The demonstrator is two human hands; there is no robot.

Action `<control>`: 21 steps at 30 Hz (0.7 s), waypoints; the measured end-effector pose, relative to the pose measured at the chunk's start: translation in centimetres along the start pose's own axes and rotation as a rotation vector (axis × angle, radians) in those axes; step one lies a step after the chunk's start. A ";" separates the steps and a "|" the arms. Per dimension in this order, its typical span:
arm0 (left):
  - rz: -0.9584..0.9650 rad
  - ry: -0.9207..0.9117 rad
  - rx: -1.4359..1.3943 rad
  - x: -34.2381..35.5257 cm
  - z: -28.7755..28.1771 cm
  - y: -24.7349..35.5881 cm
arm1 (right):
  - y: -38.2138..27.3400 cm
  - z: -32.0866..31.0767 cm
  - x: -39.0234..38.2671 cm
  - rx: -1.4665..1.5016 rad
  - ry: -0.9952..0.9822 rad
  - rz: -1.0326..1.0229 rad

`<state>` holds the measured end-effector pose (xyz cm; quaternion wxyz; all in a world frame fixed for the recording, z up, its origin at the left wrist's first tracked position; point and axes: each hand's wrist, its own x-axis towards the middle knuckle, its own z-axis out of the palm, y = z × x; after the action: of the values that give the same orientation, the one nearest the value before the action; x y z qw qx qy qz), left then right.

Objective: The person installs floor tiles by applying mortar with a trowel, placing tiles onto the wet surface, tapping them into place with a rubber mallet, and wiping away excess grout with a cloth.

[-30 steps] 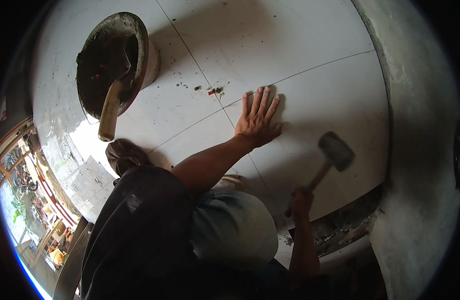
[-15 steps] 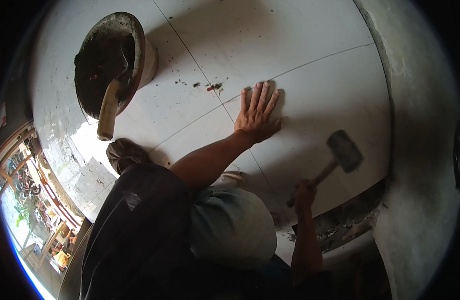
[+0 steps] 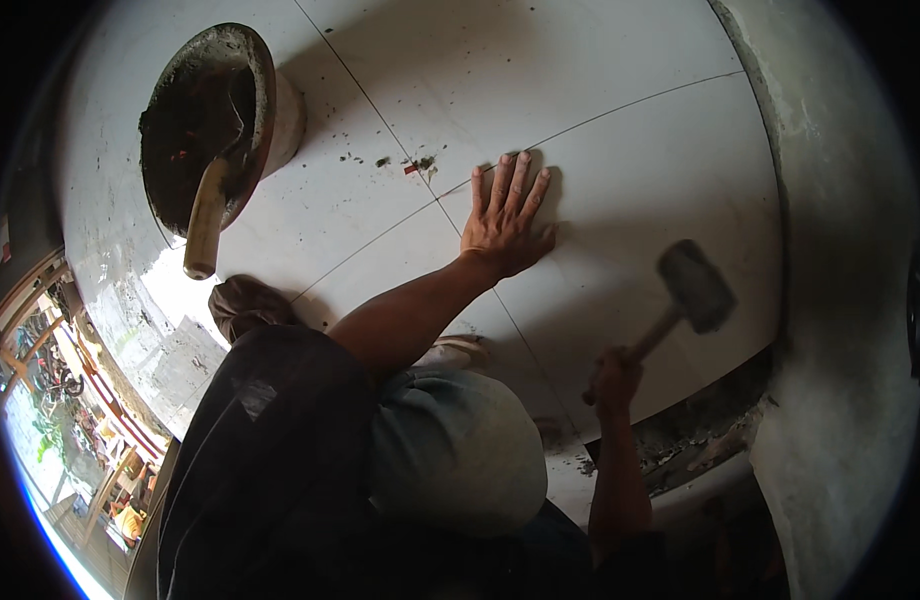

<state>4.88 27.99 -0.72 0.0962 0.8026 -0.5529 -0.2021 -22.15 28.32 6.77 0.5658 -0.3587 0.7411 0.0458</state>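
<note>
My left hand [image 3: 507,220] lies flat with spread fingers on a large white floor tile [image 3: 650,180], its fingertips by the far joint line. In my right hand [image 3: 616,380] is the wooden handle of a mallet [image 3: 697,286] with a dark, blocky head. The head is slightly blurred and hangs over the right part of the same tile; whether it touches the surface I cannot tell. Near the tile corner, left of my left hand, lie dark crumbs and a small red piece [image 3: 411,169].
A mortar-crusted bucket [image 3: 286,120] stands at the far left, with a wooden-handled trowel [image 3: 206,220] leaning in it. A grey wall [image 3: 840,300] borders the right side. Below the tile's near edge runs a rough dark gap [image 3: 695,440]. My knee and foot rest on the tiles.
The mallet and my right hand have shifted slightly up and to the right. My left hand remains flat on the tile, while the whole view has drifted a little.
</note>
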 end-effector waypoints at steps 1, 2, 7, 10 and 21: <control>0.002 0.031 -0.011 -0.3 0.2 0.0 | -2.5 -0.3 -1.7 0.197 0.049 -0.154; -0.006 0.020 -0.013 -0.4 0.3 -0.2 | -3.7 -0.6 -2.7 0.394 0.099 -0.306; -0.008 0.032 -0.007 0.1 0.4 -0.5 | -0.3 0.4 0.3 0.119 0.100 -0.269; 0.032 0.066 0.001 0.3 0.3 -0.1 | -1.7 1.5 0.1 0.397 0.152 -0.268; 0.078 0.043 0.030 -0.4 0.3 -0.5 | 3.5 -1.8 2.7 -0.108 0.167 -0.120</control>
<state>5.03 28.56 -1.06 0.1037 0.7859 -0.5847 -0.1725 -25.96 28.76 3.89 0.4837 -0.4347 0.7593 0.0217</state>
